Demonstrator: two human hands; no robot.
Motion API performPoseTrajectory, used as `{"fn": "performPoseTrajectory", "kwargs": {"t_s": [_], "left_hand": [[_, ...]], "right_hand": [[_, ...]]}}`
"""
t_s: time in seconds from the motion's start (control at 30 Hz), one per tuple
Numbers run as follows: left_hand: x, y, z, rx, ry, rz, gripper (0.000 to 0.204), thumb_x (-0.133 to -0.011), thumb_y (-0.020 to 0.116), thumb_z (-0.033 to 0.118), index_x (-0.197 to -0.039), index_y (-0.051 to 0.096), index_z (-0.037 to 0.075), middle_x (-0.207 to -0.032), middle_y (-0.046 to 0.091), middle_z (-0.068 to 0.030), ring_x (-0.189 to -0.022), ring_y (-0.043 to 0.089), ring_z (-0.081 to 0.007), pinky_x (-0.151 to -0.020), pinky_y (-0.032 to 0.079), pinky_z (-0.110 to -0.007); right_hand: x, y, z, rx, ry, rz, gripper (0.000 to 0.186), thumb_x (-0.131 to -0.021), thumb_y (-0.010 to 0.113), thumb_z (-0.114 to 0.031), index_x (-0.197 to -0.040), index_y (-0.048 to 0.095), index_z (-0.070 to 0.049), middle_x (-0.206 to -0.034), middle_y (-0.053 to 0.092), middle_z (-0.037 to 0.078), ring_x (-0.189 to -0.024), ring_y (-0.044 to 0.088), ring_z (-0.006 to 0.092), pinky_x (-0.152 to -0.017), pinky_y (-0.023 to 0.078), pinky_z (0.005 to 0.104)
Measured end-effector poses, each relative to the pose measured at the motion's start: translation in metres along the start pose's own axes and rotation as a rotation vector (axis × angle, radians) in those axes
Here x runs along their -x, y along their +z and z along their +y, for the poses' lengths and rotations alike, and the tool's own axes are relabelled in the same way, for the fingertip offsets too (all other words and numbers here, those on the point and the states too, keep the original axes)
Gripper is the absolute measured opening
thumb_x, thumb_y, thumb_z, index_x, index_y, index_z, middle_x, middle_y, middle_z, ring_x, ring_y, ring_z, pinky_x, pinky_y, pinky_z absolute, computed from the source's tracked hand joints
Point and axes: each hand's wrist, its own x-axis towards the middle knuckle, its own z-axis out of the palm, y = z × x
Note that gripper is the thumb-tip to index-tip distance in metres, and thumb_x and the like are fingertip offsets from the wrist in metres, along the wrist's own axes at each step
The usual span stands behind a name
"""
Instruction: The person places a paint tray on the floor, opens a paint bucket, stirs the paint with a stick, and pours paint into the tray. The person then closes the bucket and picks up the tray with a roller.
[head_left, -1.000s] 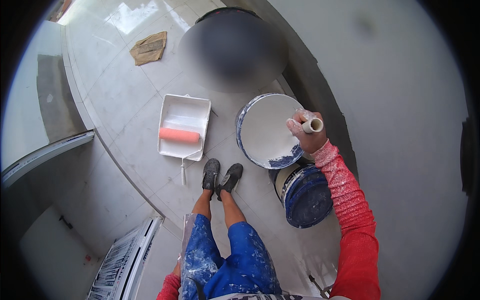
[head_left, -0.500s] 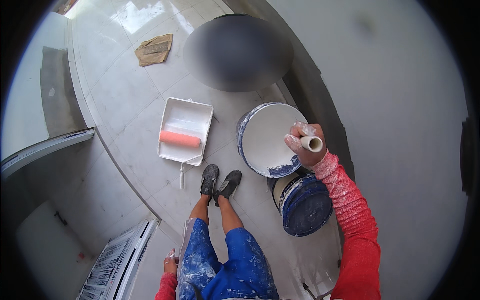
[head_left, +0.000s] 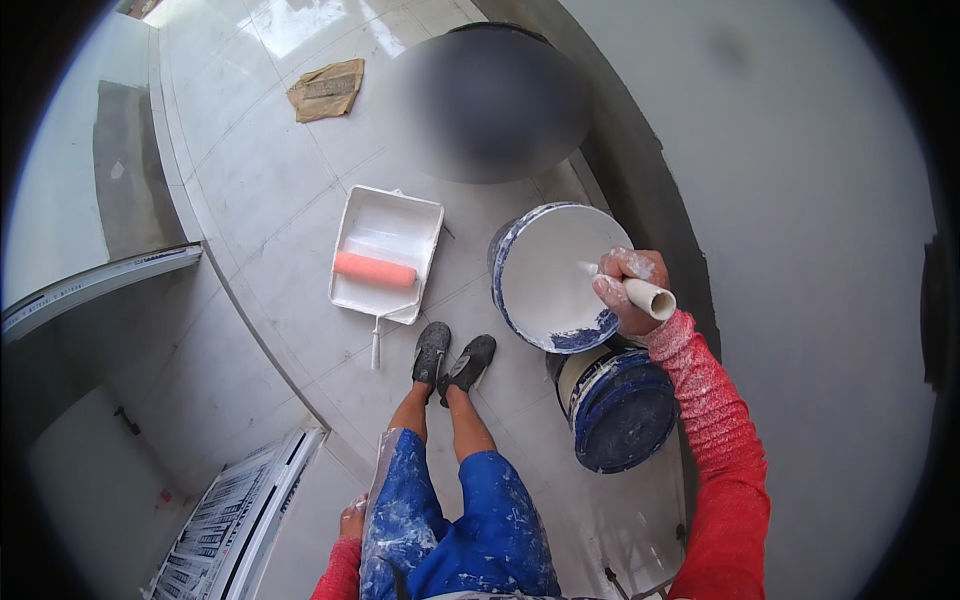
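My right hand [head_left: 630, 280], flecked with white paint, is closed round a white pipe [head_left: 650, 298] that slants into a large bucket of white paint [head_left: 550, 265]. The bucket's blue rim is smeared with paint. Left of it, a white paint tray [head_left: 385, 216] holds a roller with a salmon-pink sleeve [head_left: 372, 269], its handle [head_left: 376, 345] sticking out toward me. My left hand [head_left: 352, 515] hangs low beside my paint-spattered blue shorts, its fingers too small and partly hidden to read.
A second blue bucket with a dark lid [head_left: 625, 420] stands below the paint bucket. A brown paper scrap [head_left: 325, 90] lies on the tiled floor [head_left: 250, 150]. A blurred dark shape [head_left: 490, 105] is farther ahead. A pale wall [head_left: 800, 300] runs along the right, a framed opening [head_left: 110, 275] along the left.
My right hand has moved slightly right, tilting the pipe so that more of its shaft shows entering the paint. My left hand sits a little farther right in view. The scene has shifted slightly.
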Motion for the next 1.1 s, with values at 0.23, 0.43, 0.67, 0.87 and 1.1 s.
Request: {"fn": "performPoseTrajectory", "kwargs": {"t_s": [0.23, 0.43, 0.67, 0.87, 1.1], "left_hand": [[-0.001, -0.004, -0.017, -0.034, 0.017, 0.017, 0.042, -0.102, 0.036, 0.032, -0.119, 0.063, 0.004, -0.108, 0.068, -0.0134, -0.101, 0.063, -0.0235, -0.091, 0.046, -0.034], [0.002, -0.005, -0.014, -0.078, 0.03, 0.026, 0.041, -0.099, 0.043, 0.033, -0.116, 0.065, 0.002, -0.105, 0.069, -0.0128, -0.096, 0.065, -0.0207, -0.088, 0.047, -0.033], [0.002, -0.005, -0.01, -0.176, 0.073, 0.016, 0.039, -0.099, 0.044, 0.031, -0.117, 0.064, 0.002, -0.109, 0.068, -0.0136, -0.1, 0.063, -0.0207, -0.092, 0.046, -0.032], [-0.006, -0.004, -0.014, -0.115, 0.042, -0.003, 0.037, -0.099, 0.043, 0.028, -0.118, 0.064, 0.004, -0.112, 0.066, -0.0164, -0.104, 0.062, -0.0238, -0.094, 0.045, -0.033], [-0.006, -0.006, -0.017, -0.139, 0.06, 0.001, 0.037, -0.098, 0.043, 0.029, -0.117, 0.064, 0.006, -0.109, 0.067, -0.0167, -0.102, 0.063, -0.0259, -0.092, 0.046, -0.034]], "right_hand": [[0.011, 0.005, 0.001, -0.11, 0.087, 0.064, 0.024, -0.079, 0.066, -0.006, -0.064, 0.047, -0.004, -0.058, 0.048, 0.007, -0.051, 0.046, 0.0182, -0.05, 0.038, 0.0323], [0.019, 0.005, -0.004, -0.22, 0.051, 0.123, 0.024, -0.081, 0.066, -0.008, -0.066, 0.047, -0.004, -0.057, 0.048, 0.006, -0.05, 0.047, 0.0154, -0.049, 0.038, 0.0304], [0.024, 0.006, 0.002, -0.106, 0.056, 0.156, 0.024, -0.08, 0.065, -0.005, -0.064, 0.046, -0.005, -0.058, 0.047, 0.004, -0.051, 0.045, 0.0136, -0.05, 0.037, 0.0295], [0.034, 0.011, 0.008, -0.229, 0.16, 0.268, 0.025, -0.082, 0.063, -0.006, -0.064, 0.046, -0.004, -0.058, 0.046, 0.001, -0.054, 0.043, 0.0091, -0.05, 0.036, 0.0286], [0.04, 0.017, 0.014, -0.396, 0.211, 0.411, 0.027, -0.082, 0.063, -0.004, -0.062, 0.045, -0.004, -0.06, 0.046, 0.002, -0.053, 0.042, 0.0085, -0.049, 0.035, 0.0277]]}}
